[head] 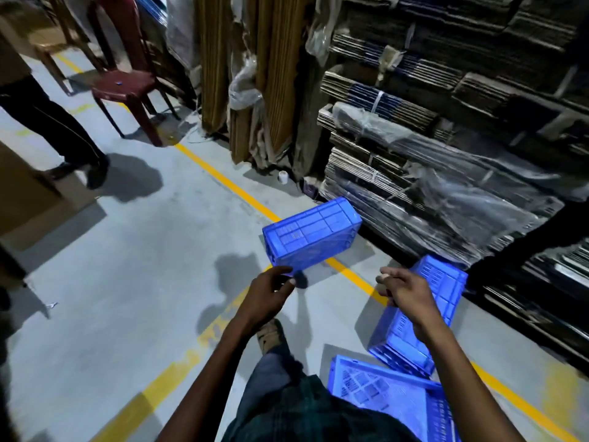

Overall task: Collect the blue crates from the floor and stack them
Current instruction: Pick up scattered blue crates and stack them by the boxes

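**Reaching toward blue crates on a warehouse floor**

Seen from the head camera, both arms stretch forward from the bottom of the frame. The left hand (271,293) sits just below centre, fingers loosely curled, fingertips at the near corner of a blue crate (310,234); whether it truly touches or grips that corner cannot be told. That crate lies upside down on the grey floor (127,266), ribbed base facing up, straddling a yellow floor line (229,183) that runs diagonally from the upper left toward the lower right.

The right hand (403,290) hovers right of centre, fingers loosely bent, holding nothing. Behind and below it in the frame a second blue crate (443,282) lies tipped on its side, against the foot of the stacks on the right. A third blue crate (382,390) lies at the lower right of the frame, partly hidden by the person's dark clothing, touching or nearly touching the second one.

Bundles of flattened cardboard (414,122), some wrapped in clear plastic, are stacked along the right side. A dark red plastic chair (127,87) stands in the upper left of the frame. Another person's legs in dark trousers (54,129) show at the left edge. A small white cup-like object (283,177) sits on the floor near the base of the cardboard.
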### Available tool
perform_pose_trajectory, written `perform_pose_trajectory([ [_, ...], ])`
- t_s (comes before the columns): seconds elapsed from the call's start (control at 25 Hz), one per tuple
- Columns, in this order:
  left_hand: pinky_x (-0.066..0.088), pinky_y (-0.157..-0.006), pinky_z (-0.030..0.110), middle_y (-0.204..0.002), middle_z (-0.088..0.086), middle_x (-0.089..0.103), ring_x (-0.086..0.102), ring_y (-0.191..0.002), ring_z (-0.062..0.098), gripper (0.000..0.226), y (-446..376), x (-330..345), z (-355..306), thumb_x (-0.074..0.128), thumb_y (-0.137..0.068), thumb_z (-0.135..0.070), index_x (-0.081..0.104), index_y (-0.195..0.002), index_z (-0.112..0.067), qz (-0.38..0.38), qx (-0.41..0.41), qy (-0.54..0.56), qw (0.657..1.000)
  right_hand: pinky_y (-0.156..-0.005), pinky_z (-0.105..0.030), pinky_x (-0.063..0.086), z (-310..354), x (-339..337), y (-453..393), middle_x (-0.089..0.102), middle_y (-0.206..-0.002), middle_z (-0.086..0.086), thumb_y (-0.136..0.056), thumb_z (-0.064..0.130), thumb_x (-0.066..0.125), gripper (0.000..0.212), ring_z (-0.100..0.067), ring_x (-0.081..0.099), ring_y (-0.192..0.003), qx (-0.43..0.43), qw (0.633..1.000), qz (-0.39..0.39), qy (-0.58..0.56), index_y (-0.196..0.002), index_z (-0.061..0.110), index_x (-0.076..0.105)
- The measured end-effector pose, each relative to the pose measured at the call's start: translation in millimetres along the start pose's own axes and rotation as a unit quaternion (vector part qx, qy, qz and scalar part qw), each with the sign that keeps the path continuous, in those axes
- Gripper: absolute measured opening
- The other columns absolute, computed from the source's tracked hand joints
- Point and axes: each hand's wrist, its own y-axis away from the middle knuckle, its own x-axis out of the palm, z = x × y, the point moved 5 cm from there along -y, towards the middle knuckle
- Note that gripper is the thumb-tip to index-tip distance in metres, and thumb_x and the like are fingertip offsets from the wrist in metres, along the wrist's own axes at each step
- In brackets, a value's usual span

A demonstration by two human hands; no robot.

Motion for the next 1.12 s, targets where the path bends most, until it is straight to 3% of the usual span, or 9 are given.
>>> perform_pose_trajectory([
  [0.12,0.053,-0.083,0.030,-0.105,-0.003,0.074,0.069,-0.094,0.006,0.025,-78,-11,2,0.063,-0.090,-0.029,0.069,-0.113,-0.021,-0.015,-0.002,0.016,1.000,-0.064,-0.032,0.045,29,15,-56,0.072,-0.101,-0.014,-0.093,0.015,0.059,0.010,-0.019,0.064,-0.071,0.002,1.000,0.008,0.012,-0.096,0.017,0.069],
  [0.28,0.051,-0.085,0.031,-0.098,0.010,0.076,0.071,-0.091,0.021,0.022,-205,-18,2,0.061,-0.087,-0.022,0.072,-0.104,-0.015,-0.050,-0.027,0.023,0.998,-0.062,-0.023,0.048,85,50,-145,0.071,-0.095,-0.008,-0.095,0.015,0.057,0.014,-0.020,0.065,-0.078,-0.019,0.999,0.021,0.040,-0.104,0.018,0.068],
  [0.4,0.049,-0.092,0.032,-0.110,0.015,0.073,0.068,-0.101,0.027,0.022,-299,-11,-1,0.059,-0.091,-0.005,0.072,-0.109,-0.005,-0.020,-0.037,-0.014,0.999,-0.068,-0.025,0.049,113,72,-217,0.073,-0.095,-0.006,-0.094,0.016,0.059,0.013,-0.019,0.067,-0.078,-0.026,0.998,0.025,0.056,-0.098,0.023,0.068],
  [0.56,0.048,-0.083,0.034,-0.103,0.019,0.072,0.068,-0.096,0.032,0.027,-402,1,24,0.054,-0.091,-0.014,0.070,-0.112,-0.007,0.051,-0.054,-0.120,0.990,-0.060,-0.024,0.046,116,109,-318,0.073,-0.090,-0.009,-0.090,0.014,0.059,0.012,-0.022,0.066,-0.070,0.008,0.995,0.020,0.102,-0.091,0.024,0.066],
  [0.64,0.048,-0.081,0.036,-0.104,0.020,0.071,0.067,-0.098,0.035,0.042,-444,13,45,0.045,-0.084,-0.027,0.067,-0.115,-0.009,0.101,-0.061,-0.173,0.978,-0.059,-0.025,0.045,98,127,-379,0.074,-0.087,-0.014,-0.078,0.027,0.060,0.010,-0.026,0.067,-0.068,0.012,0.989,0.032,0.144,-0.087,0.027,0.065],
  [0.68,0.049,-0.082,0.038,-0.107,0.021,0.070,0.066,-0.102,0.037,0.047,-462,16,57,0.042,-0.082,-0.030,0.066,-0.117,-0.009,0.117,-0.069,-0.192,0.972,-0.060,-0.027,0.047,81,135,-412,0.073,-0.084,-0.015,-0.071,0.033,0.059,0.021,-0.025,0.065,-0.066,0.014,0.985,0.038,0.168,-0.090,0.026,0.064],
  [0.76,0.050,-0.089,0.041,-0.116,0.024,0.067,0.063,-0.109,0.037,0.041,-499,25,87,0.050,-0.089,-0.023,0.062,-0.124,-0.007,0.125,-0.104,-0.200,0.966,-0.073,-0.039,0.055,53,156,-475,0.072,-0.082,-0.016,-0.074,0.027,0.061,0.032,-0.024,0.064,-0.072,0.011,0.970,0.066,0.232,-0.104,0.016,0.067],
  [0.88,0.046,-0.097,0.041,-0.125,0.023,0.063,0.059,-0.119,0.035,0.043,-543,43,147,0.057,-0.093,-0.016,0.053,-0.134,-0.005,0.117,-0.151,-0.198,0.961,-0.094,-0.038,0.049,17,191,-541,0.072,-0.108,-0.018,-0.086,0.014,0.056,0.032,-0.030,0.066,-0.100,0.018,0.939,0.110,0.327,-0.114,0.004,0.067],
  [1.12,0.041,-0.103,0.047,-0.140,0.020,0.050,0.045,-0.130,0.039,0.060,-629,79,258,0.064,-0.089,-0.023,0.041,-0.144,-0.010,0.074,-0.191,-0.233,0.951,-0.101,-0.036,0.042,-61,274,-643,0.059,-0.133,-0.015,-0.087,0.012,0.061,0.048,-0.031,0.054,-0.124,0.011,0.904,0.169,0.393,-0.134,0.008,0.053],
])
